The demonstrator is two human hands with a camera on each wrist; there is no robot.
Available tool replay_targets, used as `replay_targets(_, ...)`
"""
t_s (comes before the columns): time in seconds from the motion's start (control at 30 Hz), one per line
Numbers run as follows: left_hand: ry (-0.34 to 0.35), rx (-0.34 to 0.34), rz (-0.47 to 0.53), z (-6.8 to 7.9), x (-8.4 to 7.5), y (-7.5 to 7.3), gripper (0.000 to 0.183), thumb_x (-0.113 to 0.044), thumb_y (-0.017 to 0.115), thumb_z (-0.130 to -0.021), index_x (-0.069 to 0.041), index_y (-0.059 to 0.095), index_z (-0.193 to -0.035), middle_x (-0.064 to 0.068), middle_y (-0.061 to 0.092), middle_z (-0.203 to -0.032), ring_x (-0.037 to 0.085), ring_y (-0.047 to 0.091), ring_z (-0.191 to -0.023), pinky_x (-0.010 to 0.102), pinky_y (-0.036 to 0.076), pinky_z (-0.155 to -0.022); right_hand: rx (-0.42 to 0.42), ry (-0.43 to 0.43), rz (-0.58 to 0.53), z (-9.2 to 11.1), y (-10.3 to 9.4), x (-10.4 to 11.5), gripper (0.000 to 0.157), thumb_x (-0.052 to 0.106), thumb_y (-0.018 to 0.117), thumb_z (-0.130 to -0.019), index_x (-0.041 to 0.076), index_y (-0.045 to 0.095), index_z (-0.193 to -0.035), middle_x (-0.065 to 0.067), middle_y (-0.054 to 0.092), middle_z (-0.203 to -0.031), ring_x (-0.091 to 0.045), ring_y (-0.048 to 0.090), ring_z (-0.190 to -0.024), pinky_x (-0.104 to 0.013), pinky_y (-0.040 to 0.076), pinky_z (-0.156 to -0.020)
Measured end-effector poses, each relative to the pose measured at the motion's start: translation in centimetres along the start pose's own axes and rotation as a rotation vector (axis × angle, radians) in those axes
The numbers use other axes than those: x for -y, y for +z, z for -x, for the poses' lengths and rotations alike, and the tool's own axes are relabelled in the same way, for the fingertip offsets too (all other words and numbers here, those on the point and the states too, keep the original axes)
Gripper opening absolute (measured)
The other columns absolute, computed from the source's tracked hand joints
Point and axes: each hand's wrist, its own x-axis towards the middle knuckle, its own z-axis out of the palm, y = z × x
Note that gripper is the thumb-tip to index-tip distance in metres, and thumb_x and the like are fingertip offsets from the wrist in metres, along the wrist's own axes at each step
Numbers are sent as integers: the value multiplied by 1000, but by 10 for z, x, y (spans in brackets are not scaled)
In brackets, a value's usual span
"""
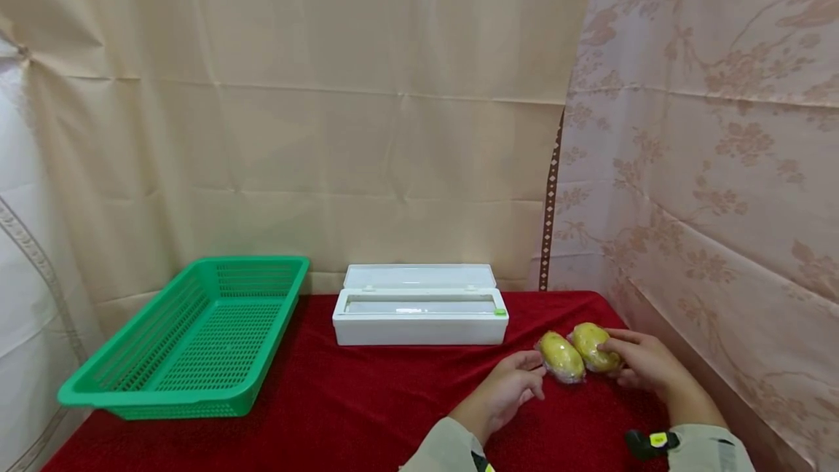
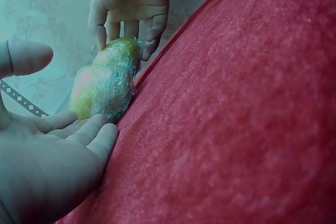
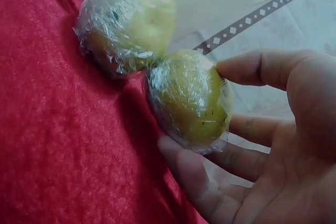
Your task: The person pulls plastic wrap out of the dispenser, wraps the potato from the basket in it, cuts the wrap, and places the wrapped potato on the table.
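Note:
Two yellow oval fruits wrapped in cling film lie side by side on the red cloth, at the right in the head view. My right hand (image 1: 645,363) holds the right wrapped fruit (image 3: 191,98) between its thumb on top and fingers curled round its side and underneath. Beside the left wrapped fruit (image 1: 561,357) is my left hand (image 1: 507,392), its fingers extended and the thumb held away. In the left wrist view, those fingertips reach the near side of the left wrapped fruit (image 2: 102,90). The fruits touch or nearly touch each other.
A white cling film dispenser (image 1: 419,332) with its lid raised stands at the back middle of the red cloth (image 1: 367,399). A green plastic basket (image 1: 262,370) is at the left. Curtains (image 1: 393,130) hang behind and along the right side.

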Motion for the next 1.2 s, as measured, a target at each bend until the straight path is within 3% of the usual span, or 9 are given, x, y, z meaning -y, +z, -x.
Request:
replay_targets(0.2, 10, 8, 18, 0, 1, 0, 72, 12, 53, -69, 5, 55, -141, 15, 56, -146, 31, 50, -141, 39, 47, -107, 38, 44, -14, -4, 0, -8, 77, 36, 61, -101, -3, 29, -159, -13, 61, -109, -19, 69, -78, -36, 57, -66)
replay_targets(0.4, 20, 14, 17, 1, 1, -1, 73, 12, 53, -68, 5, 55, -141, 15, 56, -147, 30, 50, -141, 39, 47, -107, 47, 68, 57, -5, 0, -8, 81, 44, 60, -100, 0, 27, -160, -25, 58, -129, -21, 73, -83, -40, 58, -70)
replay_targets(0.63, 8, -11, 32, 0, -1, -1, 70, 13, 54, -69, 3, 57, -138, 14, 57, -145, 30, 52, -139, 42, 47, -108, 23, 59, 128, -2, -3, -7, 86, 45, 62, -99, -1, 26, -160, -8, 64, -99, -16, 68, -67, -30, 51, -55)
replay_targets(0.83, -10, -36, 43, 0, -8, -1, 67, 14, 55, -70, 1, 59, -135, 13, 56, -147, 28, 55, -133, 38, 49, -102, -12, 20, 162, 0, -7, -4, 84, 48, 63, -99, -6, 32, -157, -4, 60, -92, -13, 54, -55, -30, 48, -52)
replay_targets(0.93, 3, -53, -32, 2, -21, -3, 64, 10, 59, -71, -3, 61, -133, 12, 55, -147, 28, 53, -134, 40, 48, -103, -64, -30, 204, 0, -12, 1, 79, 49, 60, -101, -6, 38, -154, -23, 64, -114, -17, 54, -66, -34, 50, -59)
replay_targets(1.03, 23, -80, -174, 4, -39, -10, 60, 3, 65, -73, -9, 64, -131, 12, 56, -146, 28, 52, -136, 47, 45, -111, -131, -126, 259, 2, -12, 12, 72, 49, 57, -103, -5, 46, -150, -33, 50, -146, -33, 62, -101, -40, 51, -78)
replay_targets(1.1, 36, -95, -316, 7, -53, -19, 56, -5, 69, -77, -14, 64, -132, 13, 57, -146, 30, 51, -138, 53, 40, -115, -201, -222, 285, 6, -8, 22, 62, 43, 57, -104, -3, 54, -145, -31, 53, -146, -39, 59, -120, -38, 51, -84)
replay_targets(1.13, 42, -98, -400, 8, -60, -23, 55, -10, 71, -79, -15, 63, -133, 14, 56, -146, 31, 50, -139, 55, 39, -115, -233, -276, 289, 9, -4, 29, 56, 40, 58, -105, -2, 57, -142, -30, 56, -144, -35, 58, -126, -35, 50, -88)
replay_targets(1.2, 78, -106, -615, 11, -75, -34, 56, -23, 75, -82, -16, 61, -136, 13, 57, -146, 32, 52, -138, 55, 40, -115, -305, -384, 292, 15, 6, 43, 45, 32, 61, -104, 0, 63, -136, -28, 66, -129, -24, 67, -105, -28, 52, -75)
